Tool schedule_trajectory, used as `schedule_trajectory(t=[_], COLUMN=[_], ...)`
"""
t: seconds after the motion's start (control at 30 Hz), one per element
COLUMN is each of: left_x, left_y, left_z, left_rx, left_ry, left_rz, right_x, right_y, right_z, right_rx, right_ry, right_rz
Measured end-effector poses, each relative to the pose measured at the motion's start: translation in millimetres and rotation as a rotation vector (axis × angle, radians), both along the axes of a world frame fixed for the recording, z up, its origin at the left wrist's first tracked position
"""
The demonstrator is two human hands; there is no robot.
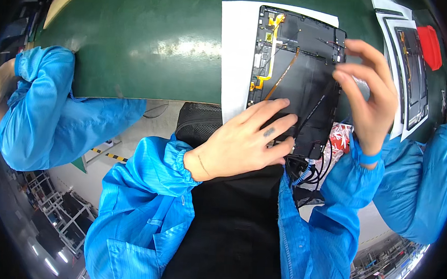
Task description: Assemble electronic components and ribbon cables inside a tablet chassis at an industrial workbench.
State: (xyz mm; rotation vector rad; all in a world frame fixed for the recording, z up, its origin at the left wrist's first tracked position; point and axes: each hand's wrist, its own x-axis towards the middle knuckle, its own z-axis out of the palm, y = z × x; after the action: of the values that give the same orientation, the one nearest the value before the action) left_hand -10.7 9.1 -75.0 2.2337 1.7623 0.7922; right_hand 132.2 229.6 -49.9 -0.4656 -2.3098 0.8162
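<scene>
I can see a green table point(148, 37) stretching left of the fingers point(280, 125), a red tray point(430, 47) well off to their right, and a mesh bag point(196, 121) on their left. Farther out that side: a co-worker's sleeve point(40, 85) and, lower, a rack point(58, 201).

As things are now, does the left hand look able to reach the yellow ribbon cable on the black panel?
Probably yes. The yellow ribbon cable lies mostly uncovered near the left edge of the black panel, just beyond the left hand, and the right hand is by the opposite edge.
</scene>
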Motion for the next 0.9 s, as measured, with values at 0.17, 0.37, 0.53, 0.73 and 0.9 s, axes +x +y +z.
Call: schedule_trajectory(t=[0.17,0.37,0.53,0.73,0.9], left_x=[-2,-9,-9,-7,-8], left_y=[-5,-3,2,4,2], left_z=[-15,-11,0,4,7], left_rx=[0.031,-0.001,-0.12,-0.184,-0.201], left_ry=[0.003,-0.021,-0.015,0.019,0.029], left_rz=[0.005,-0.01,-0.003,-0.017,-0.019], right_x=[-23,-29,-30,-30,-32], right_y=[22,28,26,23,23], right_z=[-22,-36,-35,-34,-32], right_rx=[-0.056,-0.008,0.107,0.131,0.149], right_ry=[-0.083,-0.131,-0.159,-0.178,-0.189], right_rz=[0.067,0.036,0.012,-0.001,0.012])
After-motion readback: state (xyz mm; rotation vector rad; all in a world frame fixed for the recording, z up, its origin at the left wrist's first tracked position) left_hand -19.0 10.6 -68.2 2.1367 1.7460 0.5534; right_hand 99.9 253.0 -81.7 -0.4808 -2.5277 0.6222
